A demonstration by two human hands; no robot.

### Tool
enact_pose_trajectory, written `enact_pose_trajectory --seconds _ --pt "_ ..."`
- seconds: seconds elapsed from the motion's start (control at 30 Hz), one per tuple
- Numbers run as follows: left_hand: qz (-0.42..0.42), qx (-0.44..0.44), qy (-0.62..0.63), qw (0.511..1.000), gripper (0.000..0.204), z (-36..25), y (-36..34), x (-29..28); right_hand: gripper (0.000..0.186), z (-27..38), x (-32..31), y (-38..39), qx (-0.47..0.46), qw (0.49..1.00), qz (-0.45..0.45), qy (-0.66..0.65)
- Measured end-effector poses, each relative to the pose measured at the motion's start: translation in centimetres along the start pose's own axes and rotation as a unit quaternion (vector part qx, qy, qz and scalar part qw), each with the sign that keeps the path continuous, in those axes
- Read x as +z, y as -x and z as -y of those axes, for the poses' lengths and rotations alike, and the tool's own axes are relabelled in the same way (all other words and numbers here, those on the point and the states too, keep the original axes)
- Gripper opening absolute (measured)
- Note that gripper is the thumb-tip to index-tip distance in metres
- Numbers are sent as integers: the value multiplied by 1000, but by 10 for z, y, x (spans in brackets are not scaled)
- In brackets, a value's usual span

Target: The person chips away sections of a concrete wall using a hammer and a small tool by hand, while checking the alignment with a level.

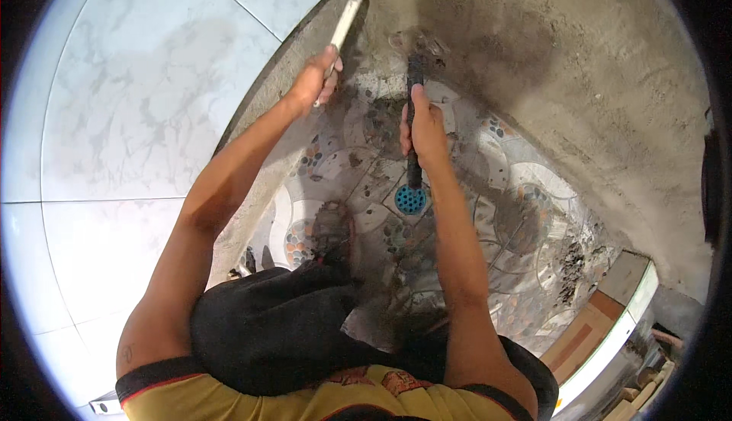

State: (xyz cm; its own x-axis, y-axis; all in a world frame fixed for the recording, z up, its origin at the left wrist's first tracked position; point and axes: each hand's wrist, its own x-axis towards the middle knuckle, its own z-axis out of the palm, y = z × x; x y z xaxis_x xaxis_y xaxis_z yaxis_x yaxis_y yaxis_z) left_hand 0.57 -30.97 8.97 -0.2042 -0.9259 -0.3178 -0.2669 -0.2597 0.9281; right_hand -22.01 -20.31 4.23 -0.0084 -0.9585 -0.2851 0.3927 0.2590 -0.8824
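My left hand (314, 81) is closed round a pale, flat, narrow bar (347, 20), which slants upward beside the rough wall corner; its exact kind does not show. To the right, my right hand (427, 127) grips a long black handle (414, 165) upright in the picture. The handle's far end lies against the brown, dirty foot of the wall, and any tool head there cannot be made out. Just below the handle's near end is a round blue drain cover (410, 200) with holes, set in the patterned floor.
White marbled tiles (145, 108) cover the wall on the left. Bare rough plaster (610, 78) rises on the right. Dirt and rubble (576, 268) lie on the pebble-patterned floor tiles (366, 169). A brown-and-white ledge (595, 322) stands at lower right, near wood pieces (640, 390).
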Motion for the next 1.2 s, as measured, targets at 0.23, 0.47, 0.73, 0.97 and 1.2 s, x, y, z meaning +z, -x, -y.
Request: enact_pose_trajectory --seconds 0.23,0.47,0.73,0.97,1.2 --pt "-35 -68 36 996 46 -1 -21 9 58 -15 2 8 31 999 10 -4" --pt "-28 -25 56 998 46 9 -32 18 58 -23 17 -9 -89 974 -63 197" --pt "-88 72 -34 993 44 27 -43 10 56 35 59 -20 -214 936 -69 273" --pt "-102 34 -64 992 43 23 -38 8 67 41 67 -45 -172 939 -34 297" --pt "-80 44 -70 993 38 38 -52 6 74 23 53 -66 -133 949 -32 285"
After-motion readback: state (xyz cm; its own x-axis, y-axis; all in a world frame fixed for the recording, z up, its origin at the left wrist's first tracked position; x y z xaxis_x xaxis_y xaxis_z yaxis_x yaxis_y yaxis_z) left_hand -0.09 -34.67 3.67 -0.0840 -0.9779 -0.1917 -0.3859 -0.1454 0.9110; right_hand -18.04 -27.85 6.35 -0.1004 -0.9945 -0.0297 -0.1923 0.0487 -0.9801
